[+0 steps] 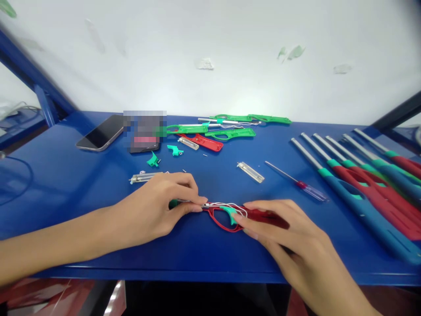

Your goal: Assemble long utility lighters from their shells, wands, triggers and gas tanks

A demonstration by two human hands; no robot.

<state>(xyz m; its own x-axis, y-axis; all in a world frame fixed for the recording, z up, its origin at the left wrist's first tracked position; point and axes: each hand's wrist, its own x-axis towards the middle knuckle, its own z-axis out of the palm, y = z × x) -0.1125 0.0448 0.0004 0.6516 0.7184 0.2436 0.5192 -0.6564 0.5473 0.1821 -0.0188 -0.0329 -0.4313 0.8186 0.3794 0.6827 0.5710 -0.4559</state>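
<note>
Red lighter casing (265, 216), near centre on the desk (204, 259) in the right hand (292, 230), has its green trigger (227, 211) apparently positioned, but white wire (226, 203) loose and closure outstanding; left hand (158, 202) pinches the metal fitting (205, 206).

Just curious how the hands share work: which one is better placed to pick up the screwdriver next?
Probably the right hand: the screwdriver lies just beyond it, handle end nearer, while the left hand is farther off. Both are at the red casing.
</note>
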